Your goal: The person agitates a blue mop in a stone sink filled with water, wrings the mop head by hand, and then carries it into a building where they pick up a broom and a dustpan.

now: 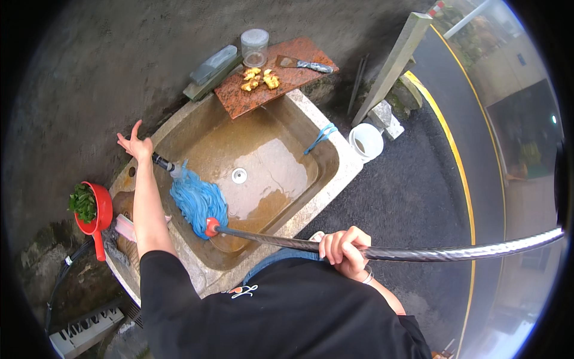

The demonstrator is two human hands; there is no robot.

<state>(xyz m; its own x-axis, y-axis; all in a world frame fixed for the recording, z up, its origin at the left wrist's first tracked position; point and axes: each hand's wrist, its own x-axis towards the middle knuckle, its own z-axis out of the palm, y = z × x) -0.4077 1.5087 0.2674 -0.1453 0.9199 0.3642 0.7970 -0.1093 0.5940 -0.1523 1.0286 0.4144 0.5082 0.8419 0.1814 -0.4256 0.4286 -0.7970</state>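
Note:
My right hand is closed around the dark, shiny handle of a mop. The mop's blue strands hang bunched inside a stone sink, below a red-orange collar. My left hand is raised at the sink's wall side, fingers spread and holding nothing. Close by its wrist, a black tap points at the mop strands; its far end is partly hidden behind the wrist. Shallow water covers part of the sink floor around a round metal drain.
A red granite slab bridges the sink corner, bearing ginger-like roots, a scraper and a clear jar. A red ladle with green leaves stands left. Beyond the sink are a white bucket, a slanted post and a road.

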